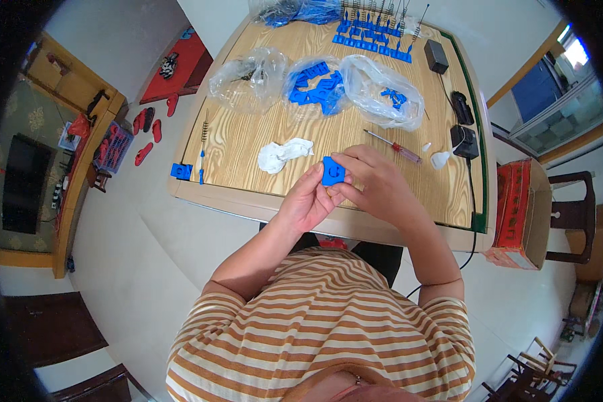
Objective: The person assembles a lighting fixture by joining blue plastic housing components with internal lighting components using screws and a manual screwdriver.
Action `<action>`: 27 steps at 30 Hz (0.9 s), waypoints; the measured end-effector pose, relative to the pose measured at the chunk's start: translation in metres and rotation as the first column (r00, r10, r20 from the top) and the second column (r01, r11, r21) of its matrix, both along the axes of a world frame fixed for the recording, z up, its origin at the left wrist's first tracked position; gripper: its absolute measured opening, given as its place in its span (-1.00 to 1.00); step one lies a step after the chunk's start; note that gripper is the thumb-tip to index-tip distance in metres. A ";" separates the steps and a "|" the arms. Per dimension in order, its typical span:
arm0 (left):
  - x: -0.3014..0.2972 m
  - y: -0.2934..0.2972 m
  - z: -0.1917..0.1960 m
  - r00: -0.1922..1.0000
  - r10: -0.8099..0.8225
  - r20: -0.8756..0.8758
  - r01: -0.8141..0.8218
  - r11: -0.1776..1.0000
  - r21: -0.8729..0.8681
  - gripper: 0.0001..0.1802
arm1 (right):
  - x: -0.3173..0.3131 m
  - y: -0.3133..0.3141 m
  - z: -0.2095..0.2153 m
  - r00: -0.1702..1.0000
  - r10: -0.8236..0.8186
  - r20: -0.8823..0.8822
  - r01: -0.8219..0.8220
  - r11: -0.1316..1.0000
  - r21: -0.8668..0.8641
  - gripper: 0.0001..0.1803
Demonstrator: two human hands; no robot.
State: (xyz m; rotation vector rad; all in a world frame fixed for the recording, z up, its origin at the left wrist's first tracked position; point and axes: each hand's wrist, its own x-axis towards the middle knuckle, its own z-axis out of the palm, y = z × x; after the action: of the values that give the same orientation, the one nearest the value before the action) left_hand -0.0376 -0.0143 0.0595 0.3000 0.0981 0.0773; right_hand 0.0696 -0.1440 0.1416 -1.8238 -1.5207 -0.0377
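Between my two hands, over the table's front edge, is a small blue plastic block (333,171) with a rounded mark on its face. My left hand (306,201) pinches it from the left and below. The fingers of my right hand (372,179) close on its right and upper side. Just beyond lies a crumpled white tissue (285,155). A screwdriver (396,147) with a clear red handle rests beyond my right hand. At the table's left edge sit another blue block (181,171) and a thin rod with a dark spring and blue ends (203,147).
Clear plastic bags hold blue parts (317,87), small blue pieces (394,99) and dark springs (248,74). At the back stand rows of blue blocks with upright springs (375,40). Black adapters (463,142) with a cable line the right side. A red carton (516,211) stands beside the table.
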 end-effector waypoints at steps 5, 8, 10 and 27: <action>-0.001 -0.002 0.000 0.998 0.029 -0.052 -0.027 0.999 0.047 -0.62 | 0.001 0.000 -0.002 1.000 0.017 -0.005 -0.017 1.000 -0.007 -0.53; -0.002 -0.001 -0.001 0.999 0.010 -0.037 -0.008 0.997 0.073 -0.60 | 0.001 -0.001 -0.002 0.999 0.031 0.005 -0.031 0.999 -0.013 -0.54; -0.002 -0.001 0.000 0.999 0.005 -0.039 -0.002 0.997 0.083 -0.60 | 0.001 -0.001 -0.002 1.000 0.031 0.003 -0.031 0.999 -0.011 -0.54; -0.002 -0.004 -0.002 0.998 -0.013 -0.065 0.011 0.999 -0.034 -0.63 | -0.003 -0.002 -0.004 1.000 0.003 0.016 -0.002 0.999 -0.042 -0.54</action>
State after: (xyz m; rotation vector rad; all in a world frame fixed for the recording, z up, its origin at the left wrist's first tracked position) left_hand -0.0401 -0.0186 0.0575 0.2692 0.1619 0.0543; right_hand 0.0670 -0.1457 0.1373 -1.8584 -1.5459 -0.0194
